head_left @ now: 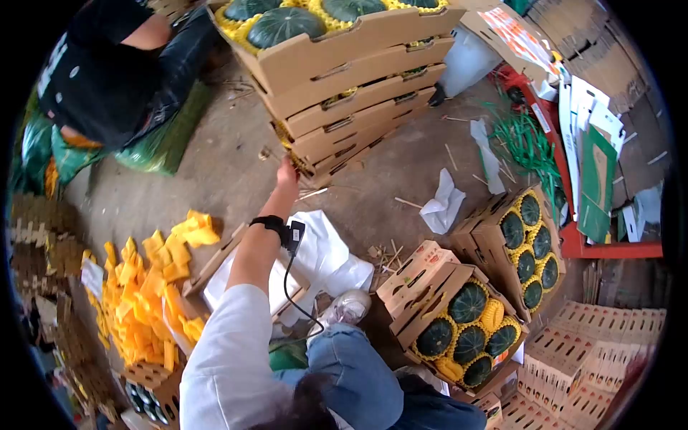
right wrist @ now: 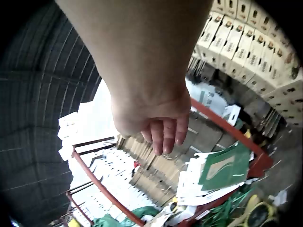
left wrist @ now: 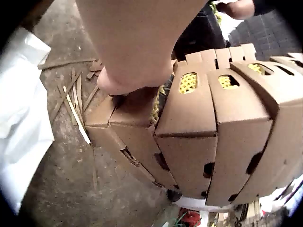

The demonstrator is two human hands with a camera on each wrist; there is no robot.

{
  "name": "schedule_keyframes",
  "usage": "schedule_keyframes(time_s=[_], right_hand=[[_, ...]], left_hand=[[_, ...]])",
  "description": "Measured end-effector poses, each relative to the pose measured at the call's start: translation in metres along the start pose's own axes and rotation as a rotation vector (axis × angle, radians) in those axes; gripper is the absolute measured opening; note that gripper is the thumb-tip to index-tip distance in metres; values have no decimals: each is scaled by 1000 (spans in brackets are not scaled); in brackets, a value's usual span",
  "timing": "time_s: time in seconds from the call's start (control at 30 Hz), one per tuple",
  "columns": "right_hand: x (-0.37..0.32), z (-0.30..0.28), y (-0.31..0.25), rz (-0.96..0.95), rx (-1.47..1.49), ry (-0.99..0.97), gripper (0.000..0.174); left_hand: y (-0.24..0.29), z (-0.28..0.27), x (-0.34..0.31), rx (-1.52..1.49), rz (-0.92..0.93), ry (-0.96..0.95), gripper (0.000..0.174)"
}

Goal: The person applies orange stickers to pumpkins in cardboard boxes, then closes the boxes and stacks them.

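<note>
At the lower near corner of a tall stack of cardboard boxes [head_left: 344, 79] is my left hand [head_left: 287, 172]. In the left wrist view the heel of that left hand [left wrist: 130, 85] lies against the top edge of a low box [left wrist: 137, 111]; its fingers are hidden. Yellow netting shows through the box slots, and the top box holds dark green squashes [head_left: 285, 27] in yellow foam nets. My right hand [right wrist: 163, 125] appears only in the right wrist view, fingers loosely bent, holding nothing.
A seated person in black [head_left: 100, 72] is at the upper left. Yellow foam nets [head_left: 143, 301] are piled at the left. Open boxes of squashes [head_left: 469, 322] stand at the right, with white plastic sheet [head_left: 322, 251] and sticks on the floor. A red frame [head_left: 609, 249] stands at the far right.
</note>
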State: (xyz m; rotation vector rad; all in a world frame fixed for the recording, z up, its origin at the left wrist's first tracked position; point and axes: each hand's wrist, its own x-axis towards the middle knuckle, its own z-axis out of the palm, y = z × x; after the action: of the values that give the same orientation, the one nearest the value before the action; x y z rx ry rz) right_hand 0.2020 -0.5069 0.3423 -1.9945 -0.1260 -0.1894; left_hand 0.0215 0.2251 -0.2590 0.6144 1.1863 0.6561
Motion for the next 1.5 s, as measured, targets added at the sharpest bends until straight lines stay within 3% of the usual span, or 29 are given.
schedule_keyframes(time_s=[0.1,0.13,0.17,0.3,0.37,0.43,0.53,0.57,0.67,0.73,0.8,0.83,0.9,0.97,1.07,1.27,1.5], right_hand=[[11,95,-59,-107,-67,-69,58],[13,130,-66,-122,-167,-199,61],[15,169,-68,-133,-262,-328,63],[45,270,-32,-101,-326,-577,49],[55,362,-2,-110,-182,-739,46],[67,457,36,-46,-3,-839,42],[94,577,125,200,196,-791,50],[97,609,163,203,302,-740,47],[102,711,283,53,-48,-564,29],[90,751,338,-23,64,-566,27],[81,774,359,-288,-9,-595,29],[81,787,370,-564,-229,-560,31],[77,805,355,-348,-143,-542,35],[48,799,297,665,484,-537,41],[42,800,279,717,794,-622,52],[53,820,281,726,788,-781,59],[61,820,286,719,704,-775,58]], left_hand=[[-6,6,7,-217,117,-111,55],[-7,2,14,-144,182,-118,61],[-17,-2,48,-70,247,-5,63],[-4,1,32,-122,192,-127,63],[4,0,22,-65,183,-149,53],[16,6,15,-47,168,-151,53],[25,5,11,-33,169,-175,54],[27,4,8,-26,164,-186,54],[36,0,-6,8,149,-204,54],[40,-5,-19,28,133,-207,54],[44,-12,-34,49,119,-212,54],[45,-14,-43,59,108,-212,54],[48,-22,-56,70,87,-209,54],[51,-27,-67,94,74,-194,54],[53,-33,-80,109,56,-178,54],[56,-44,-93,118,38,-153,55],[52,-46,-102,120,19,-134,55]])
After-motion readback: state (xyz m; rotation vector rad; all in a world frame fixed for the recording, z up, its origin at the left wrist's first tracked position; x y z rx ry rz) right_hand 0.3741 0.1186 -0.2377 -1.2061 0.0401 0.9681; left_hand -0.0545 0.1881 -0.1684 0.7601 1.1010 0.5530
